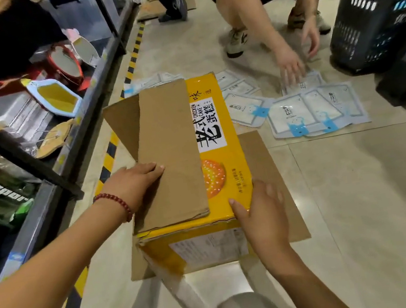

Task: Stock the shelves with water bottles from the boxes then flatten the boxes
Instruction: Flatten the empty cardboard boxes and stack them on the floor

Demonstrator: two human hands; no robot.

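A person kneeling in a shop aisle works on a yellow cake box (214, 168) that stands on the tiled floor (346, 199) just beside the shelving (46, 139), with both bare hands laid on it. The left hand (135, 181) rests flat, fingers straight and together, on the edge of a brown top flap (170, 153) that is folded over the box top; it grips nothing. The right hand (260, 213) lies against the near right corner of the box, thumb on the top edge and fingers spread loosely down the side, pressing rather than clasping. A second flap (271, 186) lies open and flat on the floor to the right. The box top is covered, so what is inside cannot be told, and no water bottles show anywhere in this single head view. Judging from the open flaps and the pressing hands, the step in hand appears to be the handling of the box itself, either opening it or starting to collapse it; the next move likely calls for lifting the flap to check that the box is empty, then pushing opposite corners so the walls fold flat. The shelves to the left hold dishes and dark packets. Beyond the box, another person (250, 16) crouches with one hand (291, 65) reaching over white-and-blue packets (316, 111) spread on the floor, near a dark plastic basket (375, 14) whose contents are hidden.
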